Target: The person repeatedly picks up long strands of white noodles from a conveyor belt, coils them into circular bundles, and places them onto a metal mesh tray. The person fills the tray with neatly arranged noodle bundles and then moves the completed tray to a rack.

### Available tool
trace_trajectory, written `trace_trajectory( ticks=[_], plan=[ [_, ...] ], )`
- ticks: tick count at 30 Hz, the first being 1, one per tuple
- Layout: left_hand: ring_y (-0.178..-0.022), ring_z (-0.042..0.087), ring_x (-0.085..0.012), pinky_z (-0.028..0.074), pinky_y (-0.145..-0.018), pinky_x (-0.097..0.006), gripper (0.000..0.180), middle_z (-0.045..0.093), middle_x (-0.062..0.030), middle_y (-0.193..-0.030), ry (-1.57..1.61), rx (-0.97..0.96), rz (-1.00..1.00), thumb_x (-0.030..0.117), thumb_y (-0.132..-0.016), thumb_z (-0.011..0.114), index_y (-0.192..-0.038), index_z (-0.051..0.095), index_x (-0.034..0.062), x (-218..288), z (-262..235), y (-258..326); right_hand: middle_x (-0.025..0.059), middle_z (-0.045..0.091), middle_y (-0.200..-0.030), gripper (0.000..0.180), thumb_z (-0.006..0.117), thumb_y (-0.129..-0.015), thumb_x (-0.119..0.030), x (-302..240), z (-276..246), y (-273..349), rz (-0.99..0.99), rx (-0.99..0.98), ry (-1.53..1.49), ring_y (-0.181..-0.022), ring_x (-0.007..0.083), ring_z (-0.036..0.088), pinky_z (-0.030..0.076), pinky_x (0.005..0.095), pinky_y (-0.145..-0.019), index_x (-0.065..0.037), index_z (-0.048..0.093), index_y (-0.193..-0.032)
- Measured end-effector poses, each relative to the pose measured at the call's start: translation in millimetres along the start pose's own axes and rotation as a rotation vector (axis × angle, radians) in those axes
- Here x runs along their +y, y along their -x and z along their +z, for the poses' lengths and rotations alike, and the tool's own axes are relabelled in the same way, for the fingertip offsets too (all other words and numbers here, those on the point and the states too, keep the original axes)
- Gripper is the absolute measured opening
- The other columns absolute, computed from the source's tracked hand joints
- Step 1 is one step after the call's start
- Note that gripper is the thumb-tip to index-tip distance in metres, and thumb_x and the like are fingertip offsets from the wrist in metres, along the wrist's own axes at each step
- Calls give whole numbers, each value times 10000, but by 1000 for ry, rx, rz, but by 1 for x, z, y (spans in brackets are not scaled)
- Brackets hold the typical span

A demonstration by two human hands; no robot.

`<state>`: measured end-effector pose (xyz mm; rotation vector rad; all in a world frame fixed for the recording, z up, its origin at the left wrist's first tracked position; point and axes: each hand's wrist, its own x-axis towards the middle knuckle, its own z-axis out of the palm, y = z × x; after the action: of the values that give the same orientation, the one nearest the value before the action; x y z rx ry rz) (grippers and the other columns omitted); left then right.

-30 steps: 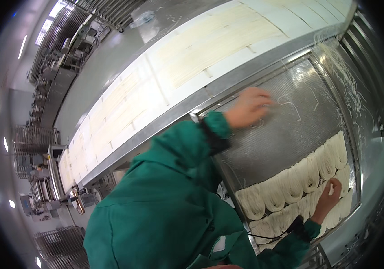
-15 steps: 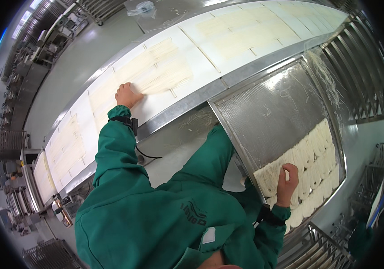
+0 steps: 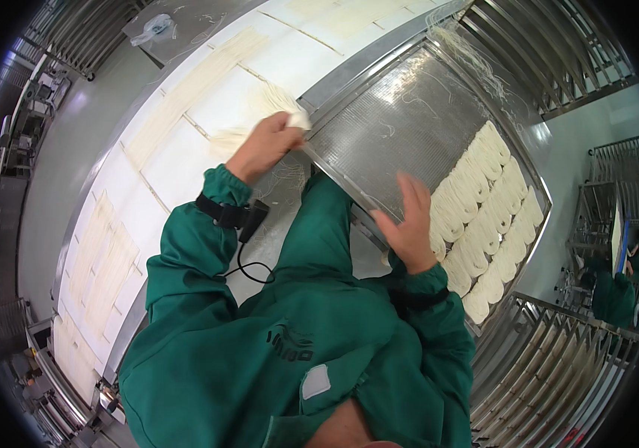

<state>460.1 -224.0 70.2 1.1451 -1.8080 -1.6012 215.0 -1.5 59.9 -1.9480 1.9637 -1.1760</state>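
Note:
My left hand (image 3: 271, 143) is closed on one end of a bundle of noodles (image 3: 273, 97), lifted at the near edge of the white conveyor belt (image 3: 140, 224). The pale strands trail from my fist back over the belt. Beside that fist starts the rim of a metal mesh tray (image 3: 379, 119). Over the tray's near side my right hand (image 3: 411, 224) is open, fingers spread and slightly blurred, with nothing in it. Just right of it, folded noodle bundles (image 3: 484, 213) lie in overlapping rows across the tray's right part.
More noodle sheets (image 3: 103, 250) lie along the belt. Loose strands (image 3: 469, 56) hang at the tray's far corner. Metal racks (image 3: 543, 45) stand at the upper right, another rack (image 3: 551, 366) at the lower right. A clear plastic bag (image 3: 153, 28) lies beyond the belt.
My left hand has taken up a noodle bundle from the belt and carried it right to the tray's edge. My right hand has left the folded noodles and opened. The view has turned right.

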Motion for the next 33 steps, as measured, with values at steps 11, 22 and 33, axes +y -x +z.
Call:
trace_trajectory(
  ticks=[11,22,33],
  plan=[
    [-685,542,-92,469,-638,-241,67,617,-13,-786,589,-453,-122,71,-919,624,-959,649,23,62,89,-49,229,560,-1217,684,648,-803,-72,40,28,-12,184,3,252,-1134,444,538,426,514,-1003,24,428,-1444],
    [-752,598,-127,500,-697,-284,177,648,-26,-820,24,-263,-114,128,-859,666,-994,681,15,-30,75,-70,167,595,-1143,394,628,-813,-47,77,41,50,208,-166,366,-1098,389,547,440,483,-919,-19,593,-1205],
    [-933,685,-287,526,-840,-360,265,716,-176,-1010,-264,-743,172,143,-969,582,-1191,661,22,-27,187,-31,152,626,-1095,231,668,-834,-21,71,17,61,193,228,20,-1024,373,600,482,449,-909,-40,654,-1064]
  ],
)
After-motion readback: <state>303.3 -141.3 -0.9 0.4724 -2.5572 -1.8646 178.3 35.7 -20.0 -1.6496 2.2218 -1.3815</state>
